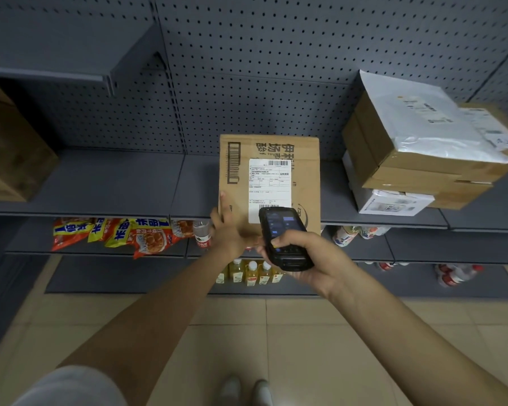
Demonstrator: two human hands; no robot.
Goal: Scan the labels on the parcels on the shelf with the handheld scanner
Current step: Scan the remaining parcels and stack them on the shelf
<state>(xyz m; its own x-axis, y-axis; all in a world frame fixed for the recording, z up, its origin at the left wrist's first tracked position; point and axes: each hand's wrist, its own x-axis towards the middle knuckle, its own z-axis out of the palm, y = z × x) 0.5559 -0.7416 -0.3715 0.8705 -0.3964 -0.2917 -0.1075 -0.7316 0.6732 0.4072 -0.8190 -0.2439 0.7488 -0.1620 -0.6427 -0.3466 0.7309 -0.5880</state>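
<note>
A brown cardboard parcel (302, 177) stands tilted on the grey shelf (106, 186), its white shipping label (269, 186) facing me. My left hand (228, 230) grips the parcel's lower left edge and props it up. My right hand (308, 259) holds the black handheld scanner (283, 238), whose lit screen faces me and whose top end covers the label's lower edge. To the right, a stack of cardboard parcels (399, 168) carries a white poly mailer (423, 121) on top, with a white box (393, 203) under it.
A brown box (9, 153) stands at the shelf's left end. Snack bags (121, 232) and bottles (201, 232) fill the shelf below; yellow drink bottles (250, 272) and red-capped bottles (458, 273) sit lower. A perforated back panel (276, 68) rises behind. Tiled floor (247, 332) below.
</note>
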